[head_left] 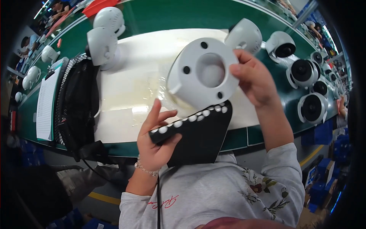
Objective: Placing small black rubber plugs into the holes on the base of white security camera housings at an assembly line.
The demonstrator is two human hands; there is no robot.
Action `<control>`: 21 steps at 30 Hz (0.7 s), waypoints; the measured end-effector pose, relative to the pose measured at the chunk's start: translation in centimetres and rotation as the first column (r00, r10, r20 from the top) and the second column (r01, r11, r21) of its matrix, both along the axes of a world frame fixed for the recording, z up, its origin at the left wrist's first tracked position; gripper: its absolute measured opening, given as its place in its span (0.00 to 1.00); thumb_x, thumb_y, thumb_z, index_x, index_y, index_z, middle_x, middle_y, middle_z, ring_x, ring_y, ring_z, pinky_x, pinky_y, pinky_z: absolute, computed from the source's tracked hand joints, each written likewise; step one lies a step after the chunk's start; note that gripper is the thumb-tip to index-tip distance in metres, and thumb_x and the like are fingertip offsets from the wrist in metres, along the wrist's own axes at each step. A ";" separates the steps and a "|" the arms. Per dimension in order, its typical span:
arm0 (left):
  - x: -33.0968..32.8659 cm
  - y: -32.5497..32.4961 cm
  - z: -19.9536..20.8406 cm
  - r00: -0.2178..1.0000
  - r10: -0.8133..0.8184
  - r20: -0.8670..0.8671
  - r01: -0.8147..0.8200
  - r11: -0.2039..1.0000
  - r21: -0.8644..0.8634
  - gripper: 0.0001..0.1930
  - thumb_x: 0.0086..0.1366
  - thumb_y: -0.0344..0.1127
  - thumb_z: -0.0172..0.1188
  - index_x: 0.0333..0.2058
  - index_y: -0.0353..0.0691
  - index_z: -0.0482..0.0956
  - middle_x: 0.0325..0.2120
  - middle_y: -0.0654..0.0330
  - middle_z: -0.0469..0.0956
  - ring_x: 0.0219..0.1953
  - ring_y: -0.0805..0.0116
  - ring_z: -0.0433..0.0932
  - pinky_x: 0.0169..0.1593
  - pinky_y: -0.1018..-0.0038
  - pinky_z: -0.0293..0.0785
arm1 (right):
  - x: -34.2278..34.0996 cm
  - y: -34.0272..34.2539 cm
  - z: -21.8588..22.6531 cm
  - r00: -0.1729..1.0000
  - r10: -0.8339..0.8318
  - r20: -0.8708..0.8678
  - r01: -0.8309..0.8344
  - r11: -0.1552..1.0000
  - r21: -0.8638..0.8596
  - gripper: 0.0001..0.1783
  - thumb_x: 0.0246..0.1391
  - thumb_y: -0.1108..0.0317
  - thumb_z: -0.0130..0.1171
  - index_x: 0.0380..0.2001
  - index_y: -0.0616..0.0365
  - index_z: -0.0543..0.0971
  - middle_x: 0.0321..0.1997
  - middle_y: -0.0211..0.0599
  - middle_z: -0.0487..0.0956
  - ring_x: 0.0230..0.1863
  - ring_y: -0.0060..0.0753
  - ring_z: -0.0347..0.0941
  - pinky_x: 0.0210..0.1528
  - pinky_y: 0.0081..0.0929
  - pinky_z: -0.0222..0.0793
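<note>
My right hand [254, 78] grips the rim of a white security camera [179, 72] between thumb and fingers. Its flat round base is turned up, with a round hollow in the middle and three black dots spaced around it. Below it, my left hand [158, 139] pinches the end of a black wedge-shaped board [200, 139] between thumb and fingers. Along the upper edge of that board runs a row of white round dots, several of them. The camera's lower rim comes close to this edge; I cannot tell if they touch.
A white mat [126, 91] covers the green bench [167, 15]. White cameras [102, 45] stand at the back left, another [244, 36] behind my right hand, and several more to the right. On the left lie a black mesh bag [78, 99] and a clipboard with paper [47, 107].
</note>
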State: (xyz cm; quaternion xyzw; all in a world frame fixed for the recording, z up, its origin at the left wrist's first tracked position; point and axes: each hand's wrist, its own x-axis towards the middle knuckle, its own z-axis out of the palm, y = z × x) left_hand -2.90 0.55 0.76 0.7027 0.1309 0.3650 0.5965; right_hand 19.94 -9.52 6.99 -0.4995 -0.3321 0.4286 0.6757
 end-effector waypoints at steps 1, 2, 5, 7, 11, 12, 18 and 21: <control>-0.8 0.9 -1.0 0.999 -0.004 0.037 0.002 0.997 0.071 0.39 0.45 0.19 0.59 0.57 0.32 0.52 0.41 0.52 0.73 0.39 0.74 0.73 0.38 0.83 0.66 | 0.5 1.0 0.6 0.998 -0.022 0.057 0.020 0.999 0.040 0.17 0.46 0.67 0.56 0.40 0.62 0.70 0.34 0.32 0.74 0.36 0.22 0.70 0.42 0.17 0.65; -1.4 1.1 -0.9 0.996 0.033 0.083 -0.020 0.987 -0.159 0.37 0.45 0.19 0.58 0.56 0.31 0.54 0.40 0.52 0.73 0.40 0.73 0.72 0.41 0.81 0.66 | 1.1 3.0 1.0 0.980 -0.068 0.189 0.057 0.996 0.067 0.16 0.47 0.67 0.55 0.39 0.63 0.70 0.34 0.32 0.74 0.36 0.22 0.70 0.41 0.18 0.65; -3.1 2.3 -1.1 0.990 0.129 0.055 -0.122 0.985 -0.126 0.34 0.47 0.20 0.58 0.55 0.30 0.56 0.40 0.52 0.72 0.41 0.71 0.72 0.44 0.79 0.66 | 2.8 10.1 0.6 0.476 -0.204 0.856 0.248 0.964 0.091 0.14 0.47 0.70 0.53 0.38 0.60 0.72 0.33 0.36 0.74 0.33 0.27 0.71 0.36 0.21 0.67; -3.6 2.5 -1.0 0.991 0.135 0.026 -0.131 0.985 -0.115 0.34 0.47 0.22 0.59 0.54 0.29 0.57 0.39 0.52 0.72 0.42 0.70 0.72 0.45 0.78 0.66 | 4.8 14.9 -2.0 -0.160 -0.131 0.978 0.392 0.901 0.185 0.10 0.46 0.71 0.49 0.34 0.58 0.73 0.32 0.39 0.74 0.34 0.32 0.71 0.33 0.25 0.68; -4.4 3.2 -1.2 0.993 0.114 0.018 -0.111 0.988 -0.109 0.35 0.44 0.21 0.60 0.53 0.28 0.58 0.39 0.52 0.73 0.40 0.72 0.73 0.41 0.80 0.67 | 12.8 20.4 -8.2 -0.503 0.047 0.863 0.450 0.866 0.215 0.08 0.42 0.71 0.50 0.29 0.54 0.75 0.31 0.35 0.74 0.35 0.37 0.71 0.32 0.35 0.69; -4.8 3.5 -1.1 0.993 0.113 0.030 -0.111 0.990 -0.082 0.34 0.43 0.20 0.59 0.53 0.29 0.59 0.39 0.53 0.73 0.39 0.72 0.73 0.41 0.80 0.67 | 14.4 21.1 -9.4 -0.483 0.131 0.866 0.527 0.833 0.168 0.07 0.42 0.71 0.50 0.27 0.53 0.76 0.32 0.35 0.75 0.36 0.37 0.72 0.32 0.36 0.69; -5.7 4.1 -1.3 0.991 0.128 -0.038 -0.134 0.956 -0.261 0.20 0.46 0.24 0.62 0.41 0.30 0.71 0.47 0.50 0.68 0.41 0.67 0.73 0.42 0.76 0.67 | 7.6 25.5 -5.7 -0.345 0.573 0.743 0.561 0.761 -0.326 0.09 0.43 0.70 0.47 0.24 0.56 0.78 0.31 0.39 0.77 0.37 0.39 0.73 0.32 0.36 0.70; -5.7 4.8 -1.8 0.996 0.078 -0.030 -0.083 0.971 -0.225 0.11 0.46 0.23 0.61 0.32 0.32 0.74 0.48 0.50 0.67 0.41 0.65 0.73 0.42 0.76 0.68 | 2.0 29.1 -5.4 -0.147 0.471 0.870 0.288 0.862 -0.418 0.13 0.49 0.65 0.43 0.35 0.55 0.76 0.37 0.42 0.76 0.42 0.42 0.71 0.42 0.37 0.67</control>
